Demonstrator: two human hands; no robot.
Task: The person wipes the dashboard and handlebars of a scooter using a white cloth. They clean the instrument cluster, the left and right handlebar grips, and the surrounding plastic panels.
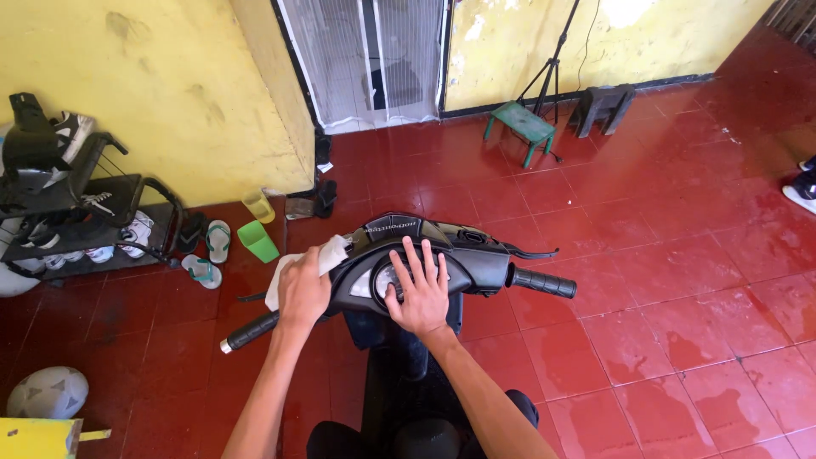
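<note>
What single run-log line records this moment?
left hand: presses white cloth on scooter handlebar cover | right hand: flat on instrument panel

Matt black plastic handlebar cover (442, 246), soft white cloth (327, 255), glossy wet red tiles (663, 255).

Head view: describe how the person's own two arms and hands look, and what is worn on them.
Both arms are bare along all that shows, with no sleeve in view. The left hand and right hand wear no gloves. No watch, bracelet or ring is visible on either wrist or on the fingers. The forearms are slim, entering from the bottom edge of the picture.
</note>
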